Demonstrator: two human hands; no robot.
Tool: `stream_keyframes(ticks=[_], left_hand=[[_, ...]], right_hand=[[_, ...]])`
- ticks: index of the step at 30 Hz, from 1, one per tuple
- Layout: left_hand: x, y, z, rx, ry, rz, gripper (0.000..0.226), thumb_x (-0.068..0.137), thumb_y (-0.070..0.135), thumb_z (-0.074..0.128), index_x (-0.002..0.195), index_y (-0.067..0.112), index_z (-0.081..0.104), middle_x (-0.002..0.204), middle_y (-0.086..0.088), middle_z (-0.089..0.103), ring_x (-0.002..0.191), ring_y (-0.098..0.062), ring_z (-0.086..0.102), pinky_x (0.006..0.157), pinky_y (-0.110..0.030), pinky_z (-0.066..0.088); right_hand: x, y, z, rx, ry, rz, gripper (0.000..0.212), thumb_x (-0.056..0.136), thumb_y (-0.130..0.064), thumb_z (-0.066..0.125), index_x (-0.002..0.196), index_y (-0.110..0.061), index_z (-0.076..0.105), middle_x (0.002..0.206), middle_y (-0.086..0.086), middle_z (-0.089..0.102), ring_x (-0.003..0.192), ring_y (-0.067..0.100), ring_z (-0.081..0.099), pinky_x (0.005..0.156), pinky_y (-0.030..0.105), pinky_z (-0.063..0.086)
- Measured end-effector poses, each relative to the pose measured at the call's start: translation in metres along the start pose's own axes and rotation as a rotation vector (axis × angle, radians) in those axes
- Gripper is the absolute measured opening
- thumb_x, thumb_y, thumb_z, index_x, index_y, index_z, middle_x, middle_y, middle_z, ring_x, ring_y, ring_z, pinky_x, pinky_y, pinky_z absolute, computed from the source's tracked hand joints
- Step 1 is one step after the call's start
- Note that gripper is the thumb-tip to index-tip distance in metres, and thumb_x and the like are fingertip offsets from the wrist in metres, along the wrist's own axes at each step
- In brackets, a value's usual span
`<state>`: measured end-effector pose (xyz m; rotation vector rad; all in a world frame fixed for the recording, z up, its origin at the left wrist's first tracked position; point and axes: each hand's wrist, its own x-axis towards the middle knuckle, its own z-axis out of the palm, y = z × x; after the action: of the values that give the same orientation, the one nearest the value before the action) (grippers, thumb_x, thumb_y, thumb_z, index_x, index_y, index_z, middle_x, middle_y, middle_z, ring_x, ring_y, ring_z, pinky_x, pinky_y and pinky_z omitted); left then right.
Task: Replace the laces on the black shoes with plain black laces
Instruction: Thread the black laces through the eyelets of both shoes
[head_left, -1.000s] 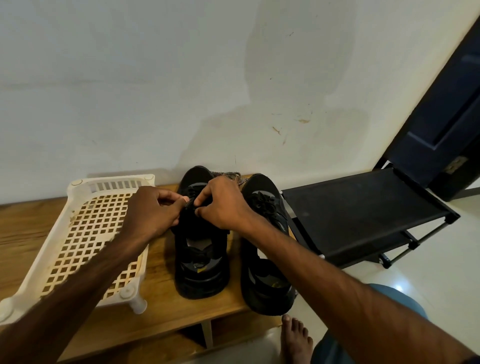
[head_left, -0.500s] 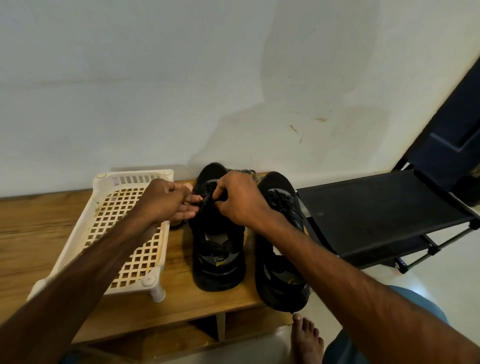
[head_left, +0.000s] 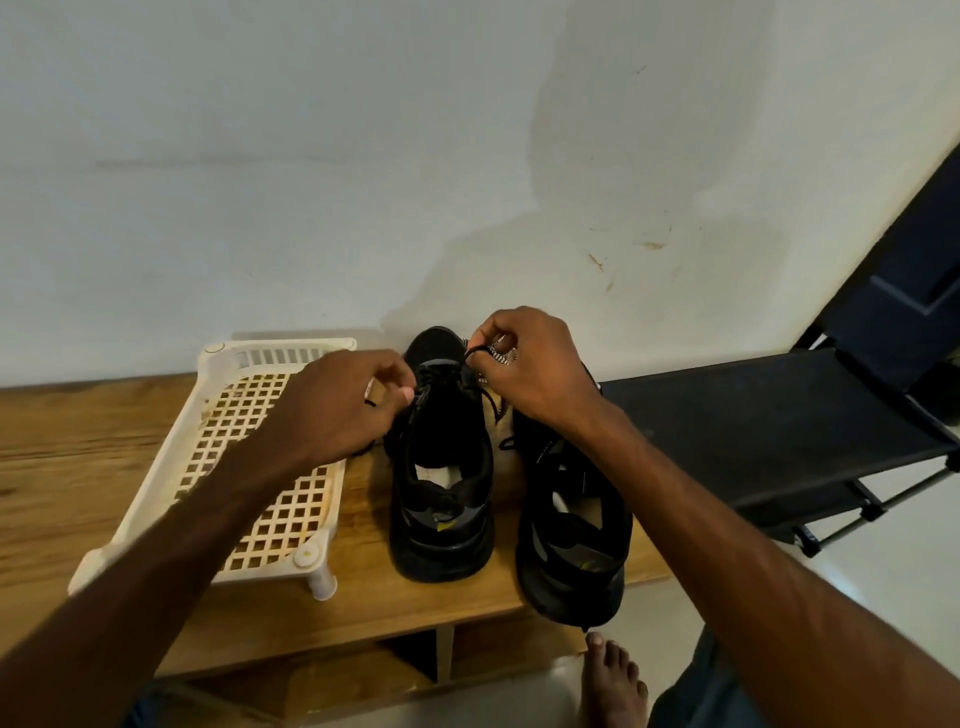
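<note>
Two black shoes stand heel-toward-me on a wooden bench (head_left: 78, 467). The left shoe (head_left: 441, 493) carries a black lace (head_left: 441, 376) across its front. My left hand (head_left: 337, 410) pinches one end of that lace at the shoe's left side. Above the toe, my right hand (head_left: 530, 364) is raised and pinches the other lace strand, which runs taut down to the shoe. A patterned black-and-white lace (head_left: 501, 356) lies behind, under my right hand. The right shoe (head_left: 571, 535) stands beside it, partly hidden by my right forearm.
A cream plastic lattice rack (head_left: 270, 467) stands on the bench left of the shoes. A black fabric shoe rack (head_left: 753, 431) stands to the right against a dark door. The white wall is right behind the shoes. My bare foot (head_left: 613, 675) rests on the floor.
My right hand has lifted up and back from the shoe's front, drawing the lace strand taut. My left hand stays at the shoe's left side.
</note>
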<state>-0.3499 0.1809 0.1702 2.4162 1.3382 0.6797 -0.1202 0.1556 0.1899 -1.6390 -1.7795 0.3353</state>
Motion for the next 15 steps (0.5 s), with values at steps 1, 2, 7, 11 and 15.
stream_keyframes(ticks=[1, 2, 7, 11, 15], left_hand=[[-0.001, -0.001, 0.000, 0.062, -0.036, 0.022, 0.007, 0.094, 0.035, 0.067, 0.098, 0.039, 0.071, 0.089, 0.021, 0.071, 0.086, -0.001, 0.064, 0.077, -0.030, 0.050], [-0.002, -0.002, 0.000, 0.074, -0.050, 0.021, 0.007, 0.093, 0.036, 0.068, 0.097, 0.039, 0.073, 0.086, 0.022, 0.071, 0.085, -0.001, 0.064, 0.078, -0.031, 0.052], [0.000, -0.002, -0.007, -0.029, 0.064, 0.007, 0.019, 0.100, 0.034, 0.061, 0.084, 0.037, 0.072, 0.077, 0.020, 0.071, 0.081, 0.007, 0.061, 0.068, -0.024, 0.040], [0.002, 0.008, -0.012, -0.357, 0.161, -0.062, 0.026, 0.106, 0.027, 0.050, 0.092, 0.021, 0.071, 0.100, 0.012, 0.077, 0.099, 0.002, 0.067, 0.085, -0.028, 0.048], [0.004, 0.013, -0.023, -1.319, 0.171, -0.288, 0.024, 0.109, 0.028, 0.043, 0.097, 0.013, 0.058, 0.099, -0.007, 0.077, 0.097, -0.022, 0.074, 0.093, -0.040, 0.057]], right_hand=[[0.000, 0.002, 0.001, -0.003, 0.012, 0.010, 0.005, 0.087, -0.022, 0.075, 0.091, -0.020, 0.077, 0.089, -0.011, 0.070, 0.075, -0.002, 0.059, 0.065, 0.008, 0.037], [0.001, 0.003, 0.001, -0.002, 0.025, 0.020, 0.005, 0.087, -0.021, 0.076, 0.091, -0.019, 0.078, 0.084, -0.012, 0.069, 0.070, -0.003, 0.058, 0.064, 0.008, 0.037], [0.001, 0.006, -0.001, 0.003, -0.030, 0.068, 0.007, 0.088, -0.025, 0.078, 0.093, -0.020, 0.078, 0.066, -0.005, 0.069, 0.061, 0.009, 0.065, 0.062, 0.018, 0.047], [-0.001, 0.003, 0.000, -0.016, -0.084, 0.049, 0.012, 0.088, -0.030, 0.079, 0.096, -0.021, 0.080, 0.069, -0.010, 0.069, 0.064, 0.005, 0.064, 0.063, 0.018, 0.050], [-0.002, 0.001, 0.002, -0.061, -0.133, 0.011, 0.008, 0.087, -0.027, 0.080, 0.089, -0.019, 0.080, 0.071, -0.016, 0.065, 0.065, -0.003, 0.060, 0.060, 0.012, 0.041]])
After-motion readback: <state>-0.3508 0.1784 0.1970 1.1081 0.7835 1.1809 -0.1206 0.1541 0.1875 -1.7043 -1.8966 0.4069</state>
